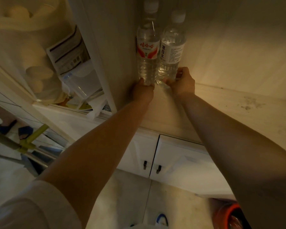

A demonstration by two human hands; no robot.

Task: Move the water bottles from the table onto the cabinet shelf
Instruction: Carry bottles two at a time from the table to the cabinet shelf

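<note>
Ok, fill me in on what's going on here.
A person is setting two water bottles side by side on the cabinet shelf. The left hand grips the base of the red-labelled bottle, and the right hand grips the base of the white-labelled bottle. Both bottles stand upright with white caps, close against the shelf's left wall. Neither hand has let go.

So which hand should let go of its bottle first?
Probably left. The left hand holds the red-label bottle snug against the cabinet wall; the right hand grips the white-label bottle on the open side.
</note>
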